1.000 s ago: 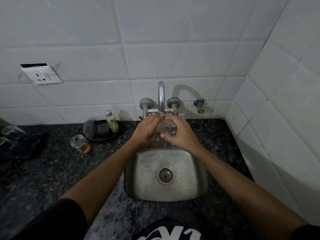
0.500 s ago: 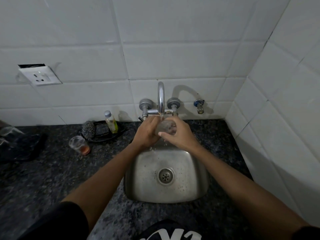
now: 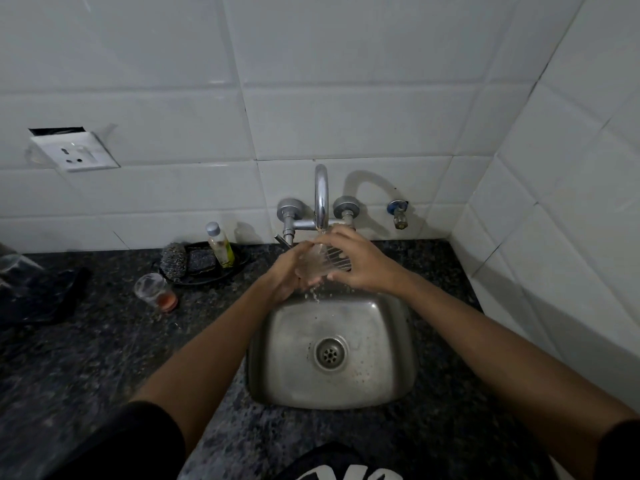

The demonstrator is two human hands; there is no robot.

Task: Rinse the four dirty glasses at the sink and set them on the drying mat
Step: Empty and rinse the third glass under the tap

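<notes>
Both hands hold one clear glass [image 3: 317,263] under the running tap [image 3: 321,199], above the back edge of the steel sink [image 3: 398,341]. My left hand [image 3: 285,271] cups the glass from the left and below. My right hand [image 3: 360,263] grips it from the right, fingers curled over its top. Water drips from the glass into the sink. A second glass [image 3: 154,292] with reddish residue at the bottom stands on the counter to the left. At the far left edge lies a dark drying mat [image 3: 41,296] with a clear glass [image 3: 14,263] on it, only partly in view.
A black dish [image 3: 239,263] behind the dirty glass holds scrubbers [image 3: 175,261] and a small bottle [image 3: 219,244]. A wall socket [image 3: 74,155] sits on the tiles at upper left, a small valve [image 3: 399,213] right of the tap. Tiled wall closes the right side. Dark granite counter [image 3: 104,358] surrounds the sink.
The glass has tilted and turned between my hands under the stream. My right hand's fingers have shifted over its top. The arms stay in place.
</notes>
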